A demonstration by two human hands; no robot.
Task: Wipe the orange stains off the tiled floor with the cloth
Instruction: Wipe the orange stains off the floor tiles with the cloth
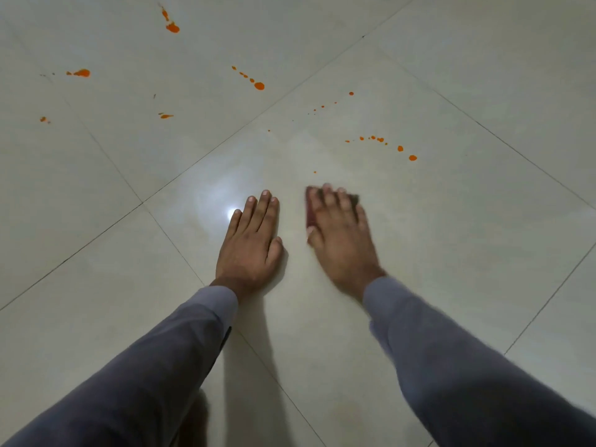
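Head view, left to right: orange stains [81, 73] dot the far left of the tiled floor [96, 253], and more [259, 86] lie far centre. Nearer, the left hand [250, 243] lies flat and open, braced on the tile. Just right of it, the right hand [338, 233] presses a dark cloth [310, 206] down with straight fingers, its outline blurred. A dotted trail [400, 148] sits far right of it. Best practice, I judge: push forward firmly through that trail, keeping the cloth flat.
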